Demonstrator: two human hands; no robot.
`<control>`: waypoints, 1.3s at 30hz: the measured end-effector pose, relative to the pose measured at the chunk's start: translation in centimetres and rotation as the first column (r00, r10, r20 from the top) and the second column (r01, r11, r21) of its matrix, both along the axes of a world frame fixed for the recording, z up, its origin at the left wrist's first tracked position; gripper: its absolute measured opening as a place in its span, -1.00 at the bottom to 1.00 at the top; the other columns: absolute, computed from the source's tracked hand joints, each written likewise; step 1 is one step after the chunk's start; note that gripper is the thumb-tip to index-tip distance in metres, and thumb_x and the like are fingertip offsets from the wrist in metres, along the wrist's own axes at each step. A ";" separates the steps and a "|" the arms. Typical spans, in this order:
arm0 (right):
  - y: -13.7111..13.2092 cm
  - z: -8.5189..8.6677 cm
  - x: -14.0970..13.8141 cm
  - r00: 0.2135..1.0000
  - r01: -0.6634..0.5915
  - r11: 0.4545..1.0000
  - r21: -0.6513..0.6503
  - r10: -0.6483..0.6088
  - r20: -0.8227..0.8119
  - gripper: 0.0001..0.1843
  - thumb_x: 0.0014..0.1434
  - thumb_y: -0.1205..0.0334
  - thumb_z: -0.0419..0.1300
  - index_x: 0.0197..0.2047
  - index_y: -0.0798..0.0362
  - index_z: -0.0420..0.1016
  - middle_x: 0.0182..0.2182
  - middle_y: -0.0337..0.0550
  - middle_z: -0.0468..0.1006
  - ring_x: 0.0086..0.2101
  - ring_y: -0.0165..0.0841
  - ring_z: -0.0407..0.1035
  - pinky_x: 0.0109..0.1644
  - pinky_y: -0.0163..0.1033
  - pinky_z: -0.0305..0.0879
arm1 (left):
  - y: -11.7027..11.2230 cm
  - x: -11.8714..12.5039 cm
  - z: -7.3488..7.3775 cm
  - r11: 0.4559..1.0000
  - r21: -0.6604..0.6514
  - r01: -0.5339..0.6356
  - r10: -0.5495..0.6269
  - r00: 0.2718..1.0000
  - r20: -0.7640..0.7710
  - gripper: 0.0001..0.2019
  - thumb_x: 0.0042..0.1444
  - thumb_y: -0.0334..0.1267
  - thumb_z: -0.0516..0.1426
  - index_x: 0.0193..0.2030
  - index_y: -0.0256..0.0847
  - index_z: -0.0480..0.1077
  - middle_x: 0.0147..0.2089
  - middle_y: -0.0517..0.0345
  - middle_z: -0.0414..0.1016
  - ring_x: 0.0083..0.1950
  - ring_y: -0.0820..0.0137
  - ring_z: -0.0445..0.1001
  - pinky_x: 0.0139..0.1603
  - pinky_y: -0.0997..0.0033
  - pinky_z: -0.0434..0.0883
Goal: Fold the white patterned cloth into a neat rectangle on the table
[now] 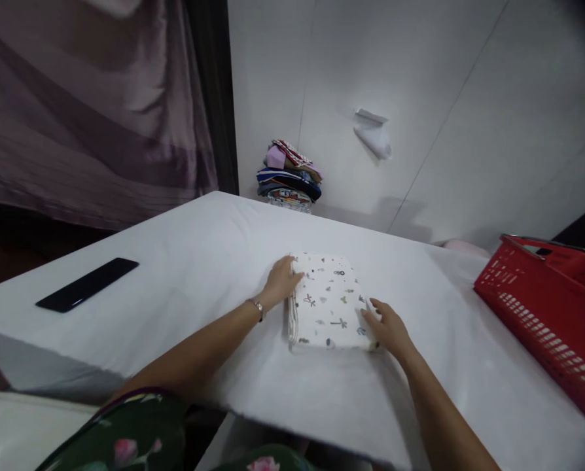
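A folded white cloth (328,301) with small printed palm trees and other motifs lies flat on the white-covered table, its stacked layers showing along the left side. My left hand (279,281) grips its left edge near the far corner, the thumb on top and the other fingers partly hidden. On the opposite side, my right hand (389,328) holds the right edge near the close corner, with the thumb over the cloth and the fingers curled along its side. A bracelet circles my left wrist.
A black phone-like slab (87,284) lies on the table (184,248) to the left. At the right stands a red plastic basket (542,314) with slotted sides. Folded clothes (290,176) are piled by the wall, below a hanging paper piece (373,134). A mauve curtain (96,111) hangs at left.
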State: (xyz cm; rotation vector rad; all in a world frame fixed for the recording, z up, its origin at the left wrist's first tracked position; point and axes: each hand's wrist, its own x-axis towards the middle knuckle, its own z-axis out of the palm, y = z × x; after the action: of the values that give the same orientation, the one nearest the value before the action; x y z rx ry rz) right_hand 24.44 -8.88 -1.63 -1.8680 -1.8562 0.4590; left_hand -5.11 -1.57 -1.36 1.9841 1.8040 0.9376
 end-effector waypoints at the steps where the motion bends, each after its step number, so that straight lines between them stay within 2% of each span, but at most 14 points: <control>1: 0.5 0.3 -0.6 0.998 -0.054 0.996 0.066 0.052 0.036 -0.37 0.14 -0.12 -0.02 0.14 0.13 0.30 0.09 0.05 0.34 0.04 -0.18 0.27 0.09 -0.09 0.21 | -1.6 0.3 -0.2 0.997 0.020 0.072 -0.071 0.997 -0.040 -0.47 0.08 -0.13 0.09 0.18 -0.30 0.18 0.27 -0.12 0.16 0.30 0.18 0.08 0.27 0.20 0.06; 3: 1.2 0.5 -2.2 0.976 -0.197 0.968 0.155 0.177 0.129 -0.40 0.17 -0.09 -0.04 0.17 0.10 0.27 0.20 0.03 0.21 0.18 -0.17 0.07 0.19 -0.06 0.07 | -4.7 0.8 -0.8 0.974 0.034 0.224 -0.218 0.969 -0.117 -0.44 0.07 -0.06 0.10 0.18 -0.26 0.19 0.31 -0.08 0.10 0.34 0.16 -0.01 0.29 0.14 0.01; 4: 1.4 0.4 -3.1 0.952 -0.271 0.950 0.153 0.241 0.187 -0.40 0.19 -0.09 -0.05 0.19 0.07 0.24 0.23 0.01 0.15 0.22 -0.17 -0.01 0.22 -0.02 0.00 | -5.9 0.9 -1.1 0.963 0.018 0.270 -0.265 0.954 -0.143 -0.48 0.09 -0.06 0.08 0.16 -0.23 0.21 0.31 -0.05 0.11 0.34 0.15 -0.02 0.29 0.11 0.02; 6: 1.6 0.0 -4.6 0.886 -0.384 0.921 0.070 0.346 0.309 -0.39 0.21 -0.09 -0.08 0.23 0.04 0.18 0.27 -0.03 0.06 0.25 -0.15 -0.11 0.25 0.05 -0.11 | -7.6 1.0 -1.6 0.952 -0.008 0.306 -0.303 0.940 -0.156 -0.55 0.17 -0.05 -0.01 0.15 -0.18 0.23 0.31 0.01 0.11 0.35 0.19 -0.05 0.27 0.09 0.05; 9: 1.5 -0.8 -5.7 0.806 -0.425 0.903 -0.056 0.406 0.432 -0.38 0.25 -0.09 -0.15 0.27 0.04 0.11 0.29 -0.03 0.00 0.27 -0.14 -0.17 0.26 0.11 -0.24 | -8.3 0.7 -2.0 0.954 -0.008 0.299 -0.297 0.944 -0.142 -0.57 0.22 -0.06 -0.07 0.16 -0.18 0.23 0.32 0.02 0.10 0.36 0.22 -0.07 0.27 0.10 0.07; 12: 1.3 -0.9 -5.7 0.791 -0.420 0.903 -0.089 0.412 0.453 -0.38 0.26 -0.09 -0.18 0.28 0.04 0.08 0.30 -0.03 -0.02 0.27 -0.14 -0.19 0.26 0.10 -0.26 | -8.0 0.6 -2.3 0.956 0.013 0.293 -0.289 0.950 -0.118 -0.58 0.21 -0.07 -0.05 0.14 -0.20 0.26 0.30 -0.01 0.13 0.36 0.20 -0.05 0.27 0.08 0.07; 16: 1.6 0.2 -6.1 0.828 -0.402 0.912 -0.086 0.402 0.390 -0.40 0.25 -0.10 -0.14 0.26 0.01 0.14 0.28 -0.01 0.04 0.26 -0.14 -0.13 0.25 0.12 -0.21 | -7.6 0.7 -2.9 0.953 0.099 0.287 -0.283 0.957 -0.057 -0.62 0.18 -0.11 0.00 0.08 -0.22 0.31 0.25 -0.03 0.21 0.33 0.22 0.02 0.27 0.10 0.10; 19: 3.1 1.2 -7.5 0.865 -0.413 0.910 0.016 0.387 0.319 -0.47 0.24 -0.01 -0.07 0.20 0.02 0.24 0.23 -0.01 0.17 0.23 -0.17 -0.02 0.25 0.09 -0.14 | -7.9 0.9 -2.9 0.963 0.193 0.191 -0.200 0.980 0.027 -0.65 0.13 -0.15 0.07 0.04 -0.21 0.31 0.20 -0.04 0.25 0.26 0.22 0.14 0.22 0.11 0.17; 22: 5.6 1.8 -9.5 0.875 -0.456 0.879 0.142 0.414 0.250 -0.59 0.20 0.16 0.02 0.08 0.08 0.39 0.11 -0.01 0.35 0.13 -0.23 0.18 0.22 -0.05 0.02 | -8.9 1.1 -2.2 0.951 0.267 0.152 -0.179 0.981 0.076 -0.74 0.08 -0.23 0.11 -0.08 -0.21 0.35 0.00 0.00 0.38 0.07 0.26 0.29 0.07 0.17 0.29; 25: 8.7 2.3 -11.7 0.891 -0.447 0.874 0.190 0.418 0.175 -0.65 0.16 0.29 0.03 -0.01 0.09 0.46 -0.01 -0.05 0.47 0.01 -0.28 0.32 0.16 -0.16 0.14 | -9.8 1.4 -1.1 0.924 0.292 0.248 -0.262 0.965 0.010 -0.93 0.06 -0.27 0.11 -0.31 -0.20 0.35 -0.27 0.10 0.41 -0.17 0.33 0.35 -0.14 0.27 0.31; 28: 11.5 2.7 -13.9 0.907 -0.416 0.894 0.168 0.393 0.153 -0.65 0.17 0.34 0.00 -0.02 0.07 0.47 -0.03 -0.09 0.49 -0.01 -0.31 0.35 0.14 -0.19 0.17 | -10.0 1.6 -0.6 0.894 0.301 0.332 -0.326 0.943 -0.073 -0.87 0.07 -0.28 0.10 -0.48 -0.21 0.30 -0.43 0.14 0.36 -0.33 0.38 0.30 -0.27 0.33 0.24; 34: 15.7 2.2 -17.2 0.883 -0.450 0.888 0.095 0.426 0.197 -0.61 0.15 0.35 0.01 0.04 0.08 0.43 0.02 -0.08 0.45 0.02 -0.27 0.31 0.14 -0.20 0.15 | -9.2 1.1 -1.4 0.850 0.319 0.419 -0.396 0.908 -0.139 -0.79 0.07 -0.27 0.08 -0.55 -0.21 0.25 -0.50 0.16 0.30 -0.40 0.42 0.23 -0.34 0.37 0.18; 39: 17.3 1.3 -18.5 0.859 -0.486 0.873 0.044 0.468 0.210 -0.72 0.13 0.29 0.06 -0.14 0.03 0.53 -0.13 -0.09 0.54 -0.12 -0.25 0.39 0.01 -0.22 0.22 | -9.1 0.8 -1.7 0.832 0.298 0.468 -0.436 0.884 -0.172 -0.80 0.07 -0.26 0.08 -0.55 -0.22 0.26 -0.49 0.14 0.31 -0.37 0.41 0.24 -0.33 0.36 0.17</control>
State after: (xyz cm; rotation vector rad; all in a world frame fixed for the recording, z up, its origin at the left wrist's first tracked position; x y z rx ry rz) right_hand 5.96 8.38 -0.33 -1.4144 -2.4401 0.3459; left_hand -4.33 -10.69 -3.07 2.5491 1.1688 1.0460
